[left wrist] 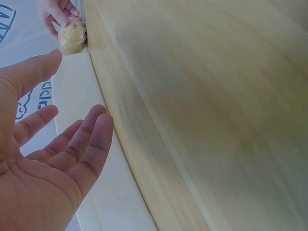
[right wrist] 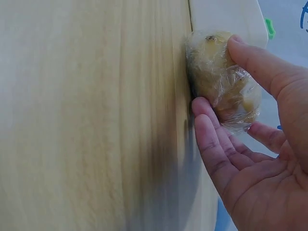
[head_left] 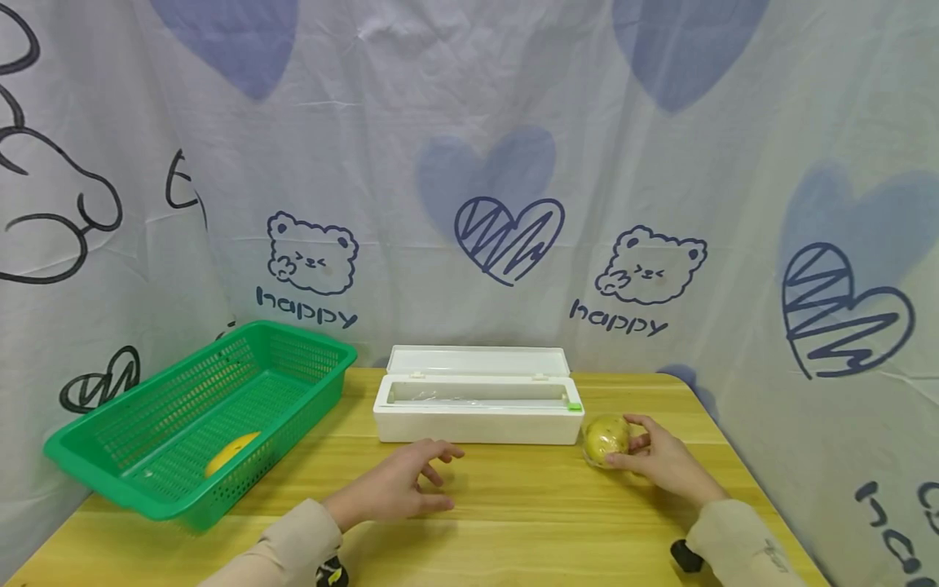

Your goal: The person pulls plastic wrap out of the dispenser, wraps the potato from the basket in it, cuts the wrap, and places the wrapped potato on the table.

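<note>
At the right of the table, my right hand (head_left: 658, 459) holds a round yellow fruit (head_left: 607, 439) wrapped in clear plastic film. In the right wrist view, the thumb (right wrist: 260, 62) lies on one side of the wrapped fruit (right wrist: 224, 79) and the fingers on the other; crinkled film shows over its skin. Over the table, in front of the white cling film box (head_left: 480, 426), my left hand (head_left: 399, 483) has its fingers spread, with nothing in them. The box lid (head_left: 478, 360) stands up at the back, and clear film lies in the slot.
A green plastic basket (head_left: 333, 359) stands at the left of the table with a yellow fruit (head_left: 231, 453) inside. A small green slider (head_left: 574, 407) sits at the right end of the white box. Behind the wooden table (head_left: 513, 522) hangs a printed curtain (head_left: 411, 98).
</note>
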`<state>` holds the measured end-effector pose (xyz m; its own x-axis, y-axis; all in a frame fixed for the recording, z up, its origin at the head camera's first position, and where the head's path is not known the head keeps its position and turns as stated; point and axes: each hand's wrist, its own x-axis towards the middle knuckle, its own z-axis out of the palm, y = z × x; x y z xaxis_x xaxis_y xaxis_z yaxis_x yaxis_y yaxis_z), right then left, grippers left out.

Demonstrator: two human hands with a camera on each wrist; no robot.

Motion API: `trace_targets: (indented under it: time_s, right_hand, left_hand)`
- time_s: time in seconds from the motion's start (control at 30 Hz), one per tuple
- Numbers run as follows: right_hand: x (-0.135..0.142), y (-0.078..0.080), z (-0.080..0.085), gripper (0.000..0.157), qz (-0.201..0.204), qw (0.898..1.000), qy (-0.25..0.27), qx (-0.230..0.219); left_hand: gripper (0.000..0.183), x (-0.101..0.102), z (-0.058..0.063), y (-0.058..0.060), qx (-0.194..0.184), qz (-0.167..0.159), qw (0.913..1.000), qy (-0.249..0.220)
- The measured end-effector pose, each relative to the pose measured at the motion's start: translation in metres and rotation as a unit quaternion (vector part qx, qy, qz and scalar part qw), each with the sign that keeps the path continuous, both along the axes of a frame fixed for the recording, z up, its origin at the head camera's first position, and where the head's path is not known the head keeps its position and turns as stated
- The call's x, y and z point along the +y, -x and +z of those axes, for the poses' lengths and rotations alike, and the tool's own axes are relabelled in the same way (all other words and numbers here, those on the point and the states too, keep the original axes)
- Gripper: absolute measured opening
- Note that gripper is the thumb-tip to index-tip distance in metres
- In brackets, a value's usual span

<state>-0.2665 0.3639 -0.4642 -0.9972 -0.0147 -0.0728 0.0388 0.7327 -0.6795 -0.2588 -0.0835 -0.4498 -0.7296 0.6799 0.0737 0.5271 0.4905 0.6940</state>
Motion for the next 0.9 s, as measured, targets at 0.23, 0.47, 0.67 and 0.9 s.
trace_targets:
  time_s: [0.23, 0.47, 0.67, 0.9]
  right_hand:
    - [-0.0039, 0.0031, -0.0011, 0.100, 0.011, 1.000, 0.006, 0.012]
    - [-0.0082, 0.0046, -0.0009, 0.102, 0.015, 1.000, 0.001, 0.009]
    - [-0.0095, 0.0027, 0.0016, 0.105, 0.011, 1.000, -0.019, 0.002]
    - [-0.0075, -0.0012, 0.0076, 0.108, 0.022, 0.999, -0.022, 0.012]
  left_hand:
    - [0.062, 0.0000, 0.0009, 0.0002, 0.000, -0.001, 1.0000, 0.000]
    - [0.060, -0.0004, 0.0014, 0.0004, 0.002, 0.000, 1.0000, 0.002]
    - [0.059, -0.0008, 0.0028, -0.0001, 0.000, 0.001, 1.0000, -0.001]
    - [0.057, -0.0050, 0.0069, 0.0017, 0.007, 0.004, 1.0000, 0.001]
